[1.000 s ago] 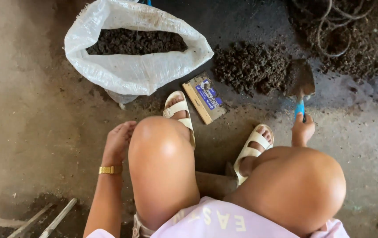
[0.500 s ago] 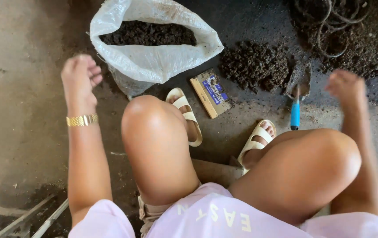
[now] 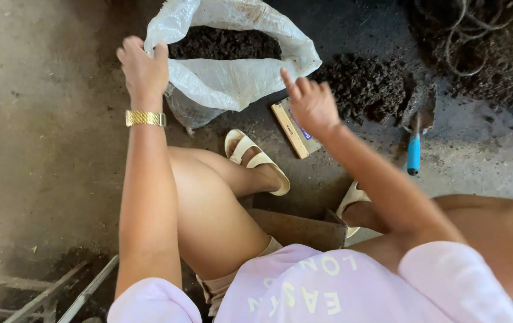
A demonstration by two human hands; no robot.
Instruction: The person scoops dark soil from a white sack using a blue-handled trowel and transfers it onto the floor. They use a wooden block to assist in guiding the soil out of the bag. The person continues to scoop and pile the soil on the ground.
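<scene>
— On the bare concrete floor point(image 3: 35, 155), what sits in front of the seated person?

— A white woven plastic sack point(image 3: 238, 78), its mouth rolled open on dark crumbly soil point(image 3: 223, 43). The left hand point(image 3: 144, 70), a gold bracelet point(image 3: 145, 118) at its wrist, is at the sack's left rim, fingers curled over the edge; whether it truly pinches the plastic I cannot tell.

— And the right hand?

— The right hand point(image 3: 311, 106) hovers just below the sack's lower lip, fingers spread and loosely bent, holding nothing. It partly covers a flat tan-and-blue cardboard packet point(image 3: 292, 133) lying on the floor.

— Any tool about?

— A small trowel with a blue handle point(image 3: 414, 151) lies well to the right, untouched, its blade dug into a loose heap of the same dark soil point(image 3: 367, 84) between the sack and a tangle of roots point(image 3: 469, 36).

— The feet?

— Cream strapped sandals point(image 3: 257, 160) — the nearer one lies just below the packet. Metal rods point(image 3: 59, 290) rest at the lower left.
</scene>
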